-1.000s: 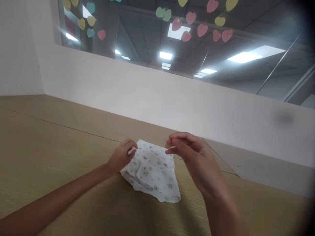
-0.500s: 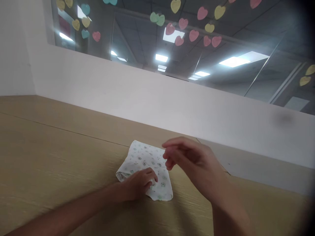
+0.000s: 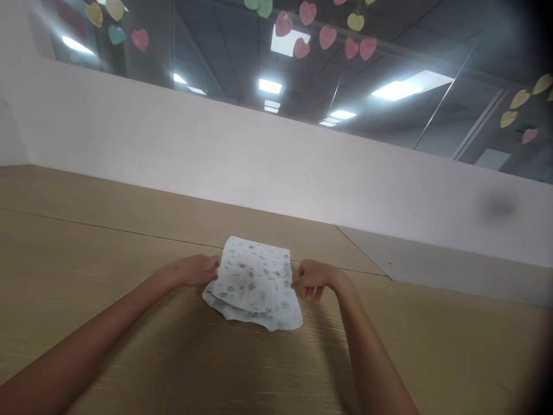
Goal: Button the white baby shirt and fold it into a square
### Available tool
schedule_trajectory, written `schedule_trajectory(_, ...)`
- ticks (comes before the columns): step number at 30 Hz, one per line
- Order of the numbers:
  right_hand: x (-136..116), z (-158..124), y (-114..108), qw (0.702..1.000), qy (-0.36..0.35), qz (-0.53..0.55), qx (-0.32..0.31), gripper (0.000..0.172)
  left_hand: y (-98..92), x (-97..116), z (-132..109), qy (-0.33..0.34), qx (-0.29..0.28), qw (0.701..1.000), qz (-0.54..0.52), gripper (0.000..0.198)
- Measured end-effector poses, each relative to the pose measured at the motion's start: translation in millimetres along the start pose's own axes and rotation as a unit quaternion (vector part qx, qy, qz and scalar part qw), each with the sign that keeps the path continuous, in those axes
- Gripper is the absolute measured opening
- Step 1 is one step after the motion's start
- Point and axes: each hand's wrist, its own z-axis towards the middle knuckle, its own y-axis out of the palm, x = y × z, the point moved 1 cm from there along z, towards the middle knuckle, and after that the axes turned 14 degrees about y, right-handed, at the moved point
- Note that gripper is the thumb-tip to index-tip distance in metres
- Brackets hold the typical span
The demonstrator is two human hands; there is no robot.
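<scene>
The folded white cloth (image 3: 253, 282) with small green prints lies flat on the bench (image 3: 86, 242), straight ahead of you. It is about as wide as it is deep, so it has no clear long axis, and it flares toward you. Your left hand (image 3: 194, 271) is at its left edge, your right hand (image 3: 315, 278) curled at its right edge, equally near. You cannot tell whether either hand pinches the cloth.

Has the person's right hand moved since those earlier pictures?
Yes: the right hand has come down and back from the white wall, to the right edge of the printed cloth.
</scene>
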Motion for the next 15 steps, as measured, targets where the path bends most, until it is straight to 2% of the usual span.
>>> schedule_trajectory(2,0.9,5.4,3.5,0.999,0.012,0.01,-0.046,0.015,4.7,-4.5,2.6,0.001,-0.013,1.0,-0.017,0.04)
schedule_trajectory(5,2.3,13.6,6.9,0.997,0.023,0.007,-0.074,0.015,8.1,-7.7,6.1,0.0,-0.028,0.999,-0.038,0.049)
schedule_trajectory(9,4.7,27.0,10.9,0.993,0.01,0.021,-0.114,0.009,4.2,-5.7,7.2,0.021,-0.033,0.994,-0.104,0.041)
schedule_trajectory(12,6.4,34.5,14.1,0.991,-0.001,0.019,-0.129,0.012,-2.9,-2.1,5.4,0.035,-0.065,0.985,-0.157,0.029)
schedule_trajectory(15,7.5,35.9,14.6,0.99,-0.028,0.015,-0.136,0.014,-11.6,1.7,2.6,0.036,-0.079,0.979,-0.185,0.032)
